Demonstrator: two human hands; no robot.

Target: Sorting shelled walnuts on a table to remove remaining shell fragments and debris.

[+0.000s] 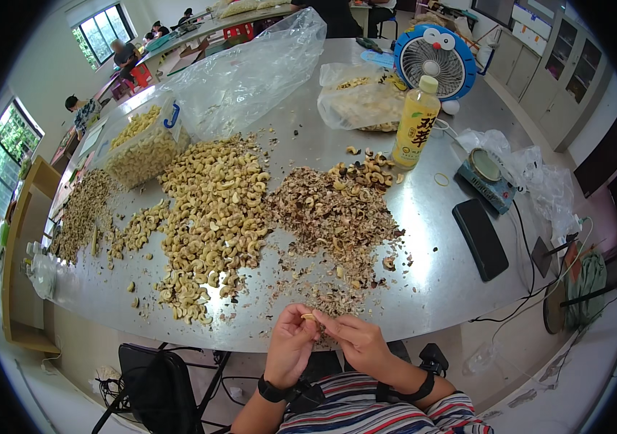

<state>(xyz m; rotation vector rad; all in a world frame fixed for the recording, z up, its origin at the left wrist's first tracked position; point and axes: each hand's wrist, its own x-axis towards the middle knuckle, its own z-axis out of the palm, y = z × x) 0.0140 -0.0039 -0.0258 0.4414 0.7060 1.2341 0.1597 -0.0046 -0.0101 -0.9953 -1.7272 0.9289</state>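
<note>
A cashew nut (308,316) is pinched between the fingertips of my left hand (293,337), and the fingers of my right hand (356,343) touch it from the right. Both hands are at the near edge of a metal table (428,304). Just beyond them lies a heap of brown skins and nut scraps (335,217). To its left spreads a large pile of cashew nuts (213,200). Further left is a heap of small nut fragments (83,214). A clear plastic box (143,154) full of pale cashews stands behind, with a blue latch.
At the right are a black phone (480,240), a small box with a round top (486,179), cables and a drink bottle (417,123). A blue fan (435,62) and plastic bags (249,70) stand or lie further back. Several people sit in the background.
</note>
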